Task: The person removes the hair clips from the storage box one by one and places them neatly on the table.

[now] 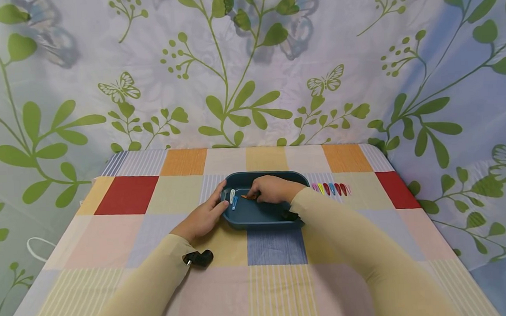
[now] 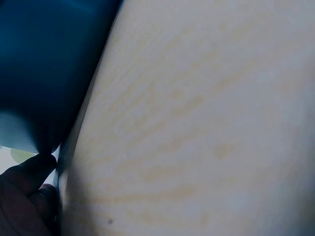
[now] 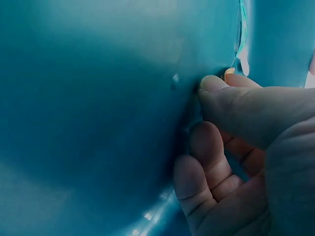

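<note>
Right hand [image 1: 276, 188]: pinches orange hair clip [image 1: 247, 197], inside blue tray [image 1: 256, 215].
Clip handling: probably light, stiff, slick; best taken by its flat sides.
Left hand [image 1: 203, 218]: rests against tray's left end, thumb apart from fingers.

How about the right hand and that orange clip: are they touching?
Touching: the right wrist view shows the right hand pinching the orange clip, whose end peeks out beyond the thumb.
</note>
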### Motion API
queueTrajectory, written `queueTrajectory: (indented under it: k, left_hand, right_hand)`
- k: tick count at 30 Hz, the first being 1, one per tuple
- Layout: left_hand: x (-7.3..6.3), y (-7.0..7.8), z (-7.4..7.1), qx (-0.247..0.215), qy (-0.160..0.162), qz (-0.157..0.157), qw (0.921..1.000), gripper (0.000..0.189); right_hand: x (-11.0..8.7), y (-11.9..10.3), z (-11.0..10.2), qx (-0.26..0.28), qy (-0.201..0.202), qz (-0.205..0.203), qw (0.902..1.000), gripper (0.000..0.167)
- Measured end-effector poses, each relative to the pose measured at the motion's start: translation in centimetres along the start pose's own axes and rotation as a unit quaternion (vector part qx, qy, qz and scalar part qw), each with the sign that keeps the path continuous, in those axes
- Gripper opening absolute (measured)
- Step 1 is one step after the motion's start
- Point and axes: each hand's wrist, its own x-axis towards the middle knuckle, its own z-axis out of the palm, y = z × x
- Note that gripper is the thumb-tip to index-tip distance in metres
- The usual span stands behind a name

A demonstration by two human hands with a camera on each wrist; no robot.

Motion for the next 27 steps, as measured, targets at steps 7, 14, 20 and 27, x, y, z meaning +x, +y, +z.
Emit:
queueTrajectory:
  k: [7,14,20,27]
  left_hand:
    - [0.0,0.1,-0.1,-0.004,-0.002,0.003,1.0000,0.066]
    - [0.0,0.2,-0.1,-0.005,-0.003,-0.003,1.0000,0.066]
    - [-0.1,0.2,-0.1,-0.005,-0.003,-0.003,1.0000,0.067]
    - [-0.1,0.3,-0.2,0.001,-0.001,-0.004,1.0000,0.066]
  right_hand:
    - [0.1,-0.3,0.0,-0.011,0.013,0.005,0.9998,0.031]
    - [0.2,-0.4,0.0,-0.005,0.015,0.010,0.9998,0.028]
    - [0.2,0.2,0.2,-0.019,0.034,-0.014,0.9991,0.022]
    - [0.3,0.8,0.4,0.012,0.061,-0.007,0.9981,0.018]
